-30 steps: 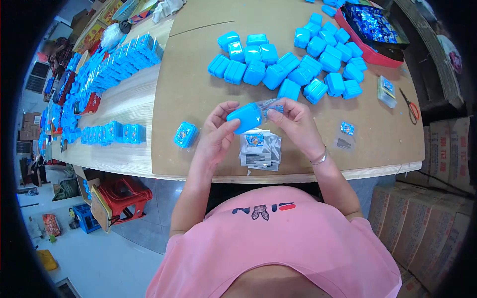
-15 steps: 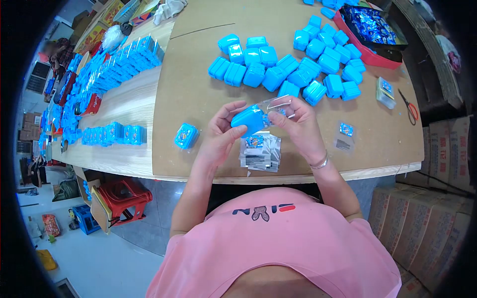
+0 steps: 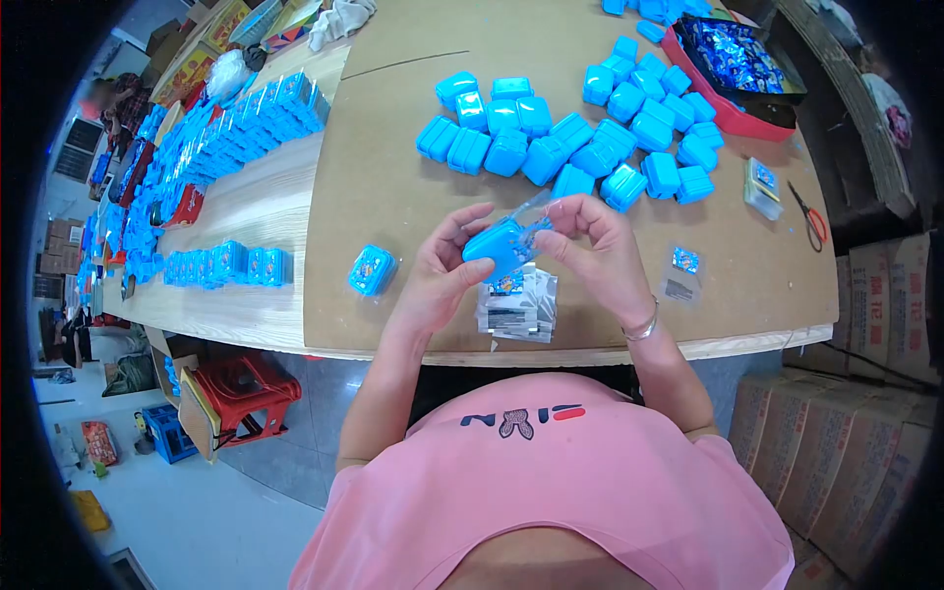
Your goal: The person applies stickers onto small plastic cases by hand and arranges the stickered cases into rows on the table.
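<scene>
My left hand (image 3: 442,264) is closed around a small blue plastic case (image 3: 490,250), its thumb on the near side. The fingers of my right hand (image 3: 593,251) pinch a clear plastic bag (image 3: 536,211) that meets the case's right end. How far the case sits inside the bag cannot be made out. Beneath the hands lies a stack of flat printed bags (image 3: 518,313) on the brown board. A blue case with a printed front (image 3: 373,270) rests left of my left hand. Right of my right hand is a single flat printed bag (image 3: 682,273).
Many plain blue cases (image 3: 551,157) spread across the board's far side. A red tray (image 3: 728,113) with blue packets stands far right, near scissors (image 3: 814,218) and a small pack of cards (image 3: 763,187). Bagged cases (image 3: 226,264) line the left table; cartons (image 3: 826,442) stand lower right.
The bag's outer end has tipped from pointing right to pointing upward, and my right hand's fingers have shifted on it. My left hand keeps hold of the case, which moved slightly right.
</scene>
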Available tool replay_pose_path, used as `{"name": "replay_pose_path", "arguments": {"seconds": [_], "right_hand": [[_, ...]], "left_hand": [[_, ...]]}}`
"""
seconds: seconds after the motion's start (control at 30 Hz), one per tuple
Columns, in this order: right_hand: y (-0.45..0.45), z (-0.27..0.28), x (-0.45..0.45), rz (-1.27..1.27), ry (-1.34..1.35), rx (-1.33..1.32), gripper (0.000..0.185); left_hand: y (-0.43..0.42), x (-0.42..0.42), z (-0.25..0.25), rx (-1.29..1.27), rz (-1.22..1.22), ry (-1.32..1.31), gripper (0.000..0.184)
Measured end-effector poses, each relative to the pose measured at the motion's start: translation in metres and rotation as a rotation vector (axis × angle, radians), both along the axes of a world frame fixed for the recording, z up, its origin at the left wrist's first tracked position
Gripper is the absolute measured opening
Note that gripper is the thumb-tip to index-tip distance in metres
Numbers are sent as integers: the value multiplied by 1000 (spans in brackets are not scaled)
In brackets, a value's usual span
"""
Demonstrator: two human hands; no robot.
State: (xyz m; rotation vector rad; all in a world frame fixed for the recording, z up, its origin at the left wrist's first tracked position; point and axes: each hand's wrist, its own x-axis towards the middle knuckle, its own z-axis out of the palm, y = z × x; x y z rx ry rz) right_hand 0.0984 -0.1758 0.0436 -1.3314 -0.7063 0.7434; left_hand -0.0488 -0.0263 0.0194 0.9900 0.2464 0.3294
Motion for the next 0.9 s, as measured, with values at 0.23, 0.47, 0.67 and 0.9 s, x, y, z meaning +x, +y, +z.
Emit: {"name": "replay_pose_path", "arguments": {"seconds": [0.23,0.47,0.67,0.9], "right_hand": [[13,11,-26,-174,-655,-49,78],[21,-11,-33,-269,-1008,-26,101],[16,-9,-32,-241,-928,70,97],[24,-9,-38,-182,-951,89,94]], "left_hand": [[-16,7,6,-37,54,23,61],[-23,14,9,-102,141,97,53],[-37,4,13,-80,211,71,50],[-35,-7,18,-20,289,92,49]]}}
